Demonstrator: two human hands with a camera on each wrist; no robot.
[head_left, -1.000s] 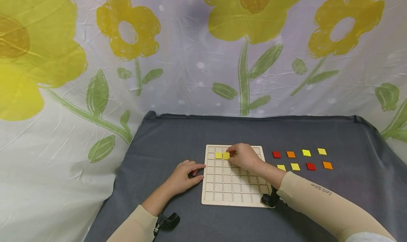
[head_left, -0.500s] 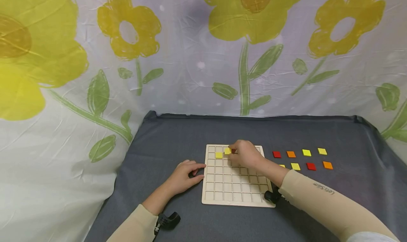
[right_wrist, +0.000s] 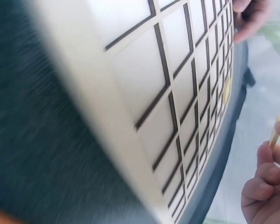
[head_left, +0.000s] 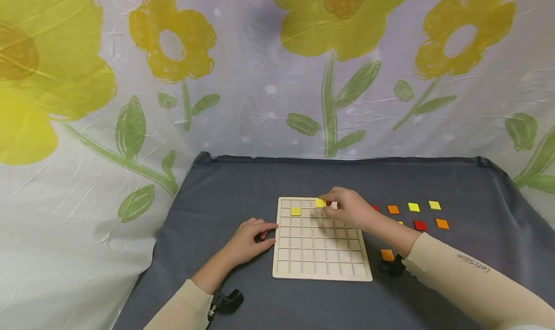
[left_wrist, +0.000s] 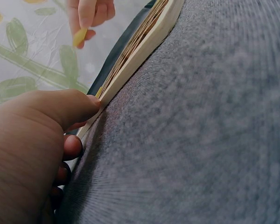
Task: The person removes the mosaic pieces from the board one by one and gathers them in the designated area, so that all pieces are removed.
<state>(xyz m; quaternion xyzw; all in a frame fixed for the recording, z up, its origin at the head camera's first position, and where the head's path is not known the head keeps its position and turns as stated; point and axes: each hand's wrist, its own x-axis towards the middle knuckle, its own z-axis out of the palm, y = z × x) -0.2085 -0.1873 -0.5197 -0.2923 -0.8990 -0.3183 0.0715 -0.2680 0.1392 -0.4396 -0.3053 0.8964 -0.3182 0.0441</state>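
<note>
My right hand (head_left: pixel 350 209) pinches a small yellow square tile (head_left: pixel 320 203) between thumb and fingertips, near the far edge of the wooden grid board (head_left: pixel 321 275). In the right wrist view this tile (right_wrist: pixel 275 136) is seen edge-on, raised off the board's surface. Another yellow tile (head_left: pixel 296 211) lies in a cell toward the board's far left. My left hand (head_left: pixel 249 239) rests beside the board, thumb and index fingertip right at its left edge. Up close in the left wrist view, the thumb of this left hand (left_wrist: pixel 37 126) lies along the board's side.
Right of the board, loose tiles lie in rows on the dark grey cloth (head_left: pixel 243 185): orange (head_left: pixel 393 209), yellow (head_left: pixel 414 207) and red (head_left: pixel 420 225) ones. The right forearm partly covers them. Another orange tile (head_left: pixel 387 255) lies nearer. A flower-print curtain (head_left: pixel 243 79) hangs behind.
My right hand has lifted the yellow tile from beside the other yellow one and moved it right and toward the far edge. The left hand stays at the board's edge.
</note>
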